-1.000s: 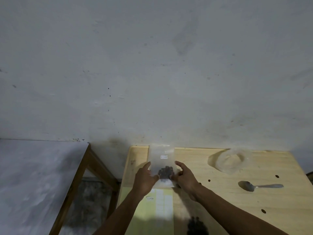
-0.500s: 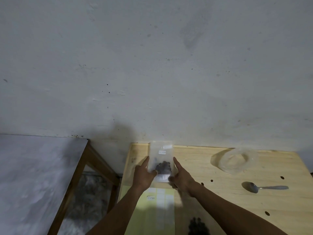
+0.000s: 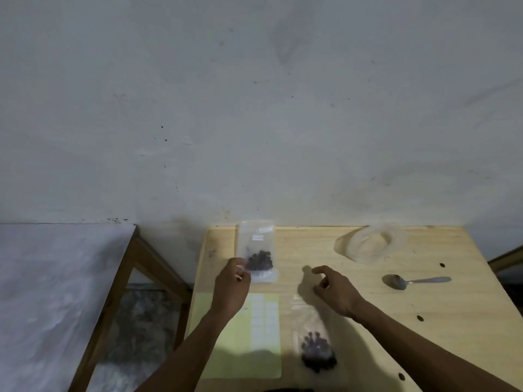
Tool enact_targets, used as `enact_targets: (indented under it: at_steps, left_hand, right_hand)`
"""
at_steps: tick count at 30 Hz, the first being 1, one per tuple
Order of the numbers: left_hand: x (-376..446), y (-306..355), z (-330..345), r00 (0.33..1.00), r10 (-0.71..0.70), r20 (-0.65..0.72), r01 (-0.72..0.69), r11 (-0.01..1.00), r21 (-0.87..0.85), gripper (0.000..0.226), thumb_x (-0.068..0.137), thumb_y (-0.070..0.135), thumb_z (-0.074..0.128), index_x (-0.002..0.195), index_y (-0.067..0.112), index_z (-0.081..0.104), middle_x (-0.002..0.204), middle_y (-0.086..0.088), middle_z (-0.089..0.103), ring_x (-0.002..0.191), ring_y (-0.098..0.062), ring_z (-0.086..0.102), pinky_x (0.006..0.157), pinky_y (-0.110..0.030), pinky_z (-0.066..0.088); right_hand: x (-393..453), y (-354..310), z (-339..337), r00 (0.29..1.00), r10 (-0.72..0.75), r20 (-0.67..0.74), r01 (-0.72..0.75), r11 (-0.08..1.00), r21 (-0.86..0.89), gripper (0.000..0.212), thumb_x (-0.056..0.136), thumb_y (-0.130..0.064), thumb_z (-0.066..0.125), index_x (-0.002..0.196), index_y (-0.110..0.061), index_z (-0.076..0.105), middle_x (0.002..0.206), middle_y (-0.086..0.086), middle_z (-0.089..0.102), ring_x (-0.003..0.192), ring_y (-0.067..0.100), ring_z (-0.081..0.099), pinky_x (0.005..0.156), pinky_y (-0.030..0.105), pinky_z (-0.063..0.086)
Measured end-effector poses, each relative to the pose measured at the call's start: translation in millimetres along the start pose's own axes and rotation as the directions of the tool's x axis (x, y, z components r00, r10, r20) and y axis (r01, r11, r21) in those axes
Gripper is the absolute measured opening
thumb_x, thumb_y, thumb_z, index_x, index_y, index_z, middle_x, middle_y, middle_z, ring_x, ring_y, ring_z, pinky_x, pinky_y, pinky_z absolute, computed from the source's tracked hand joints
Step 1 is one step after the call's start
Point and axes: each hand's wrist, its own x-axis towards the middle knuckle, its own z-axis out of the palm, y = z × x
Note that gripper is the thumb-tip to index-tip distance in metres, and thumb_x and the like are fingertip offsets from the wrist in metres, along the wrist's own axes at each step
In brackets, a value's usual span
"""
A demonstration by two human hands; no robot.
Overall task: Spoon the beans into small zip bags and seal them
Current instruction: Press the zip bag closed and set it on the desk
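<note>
Pale wooden tabletop, lower frame: we see the clear plastic zip bag of dark beans upright, long axis vertical, pinched by the left hand; the right hand, gripping earlier, now hovers loosely curled, empty.

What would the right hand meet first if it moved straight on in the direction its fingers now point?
The right hand points up-left across the pale wooden table. The way looks free at first; then probably the small clear zip bag of dark beans that the left hand holds. Depth is unclear.
</note>
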Motion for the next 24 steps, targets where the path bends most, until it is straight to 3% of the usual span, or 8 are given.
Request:
enact_targets:
  at_steps: [2,4,7,9,12,17,20,24]
  left_hand:
    - [-12,0,13,0.974,-0.039,0.223,0.052,0.997,-0.052,0.015,0.095,0.015,0.057,0.109,0.020,0.060,0.094,-0.003,0.064,0.070,-0.007,0.059,0.061,-0.012,0.043]
    - [-25,2,26,0.902,-0.105,0.420,0.151,0.985,-0.078,0.020,0.096,0.022,0.057,0.116,0.022,0.059,0.102,-0.006,0.064,0.076,-0.013,0.064,0.066,-0.025,0.049]
    - [-41,11,46,0.786,-0.174,0.593,0.237,0.971,-0.029,0.031,0.096,0.029,0.057,0.125,0.022,0.052,0.112,-0.003,0.060,0.091,-0.018,0.065,0.066,-0.025,0.055]
    - [-52,17,58,0.746,-0.199,0.636,0.266,0.964,-0.011,0.034,0.096,0.031,0.057,0.128,0.023,0.050,0.119,-0.003,0.056,0.098,-0.019,0.063,0.066,-0.024,0.054]
    - [-63,20,69,0.758,-0.202,0.620,0.268,0.963,-0.014,0.034,0.096,0.031,0.056,0.128,0.025,0.050,0.119,-0.002,0.053,0.096,-0.017,0.060,0.069,-0.023,0.053]
    - [-68,23,71,0.834,-0.214,0.508,0.364,0.906,-0.216,0.035,0.093,0.020,0.060,0.125,0.027,0.048,0.116,-0.001,0.055,0.093,-0.019,0.061,0.074,-0.030,0.055]
    - [-64,26,63,0.919,-0.180,0.352,0.295,0.906,-0.305,0.031,0.093,0.016,0.059,0.121,0.026,0.051,0.111,0.001,0.059,0.092,-0.017,0.061,0.076,-0.032,0.051]
    - [-59,30,39,0.973,-0.091,0.213,0.161,0.926,-0.341,0.020,0.094,0.019,0.060,0.110,0.031,0.056,0.108,0.003,0.063,0.096,-0.010,0.061,0.070,-0.020,0.046]
  right_hand:
    - [-12,17,-4,0.997,0.075,0.007,-0.074,0.994,-0.082,0.039,0.093,-0.022,0.057,0.131,-0.015,0.054,0.113,0.005,0.063,0.101,0.021,0.061,0.083,0.028,0.045]
    - [-26,31,-3,0.989,0.142,0.034,-0.136,0.982,-0.135,0.031,0.091,-0.024,0.057,0.121,-0.016,0.060,0.120,0.006,0.063,0.107,0.023,0.061,0.084,0.029,0.045]
    - [-40,46,6,0.973,0.212,0.093,-0.191,0.962,-0.195,0.015,0.088,-0.027,0.056,0.082,-0.016,0.063,0.086,0.003,0.066,0.084,0.021,0.064,0.069,0.029,0.047]
    - [-45,52,12,0.962,0.244,0.125,-0.221,0.960,-0.171,0.025,0.087,-0.026,0.057,0.064,-0.016,0.056,0.063,0.000,0.057,0.064,0.019,0.059,0.056,0.026,0.043]
    - [-51,53,17,0.951,0.278,0.133,-0.279,0.960,-0.006,0.022,0.088,-0.021,0.061,0.073,-0.006,0.066,0.064,0.004,0.059,0.054,0.015,0.054,0.049,0.023,0.042]
    - [-60,49,21,0.962,0.264,0.067,-0.270,0.888,0.373,0.017,0.089,-0.006,0.056,0.073,-0.009,0.050,0.066,0.013,0.056,0.052,0.017,0.048,0.049,0.027,0.036]
    - [-59,37,16,0.974,0.201,0.109,-0.226,0.777,0.587,0.011,0.092,-0.003,0.059,0.084,-0.006,0.052,0.069,0.015,0.058,0.053,0.018,0.049,0.048,0.024,0.039]
    - [-45,10,15,0.990,0.092,0.102,-0.137,0.722,0.678,0.016,0.094,-0.011,0.063,0.081,-0.011,0.053,0.066,0.006,0.057,0.058,0.017,0.050,0.053,0.025,0.043]
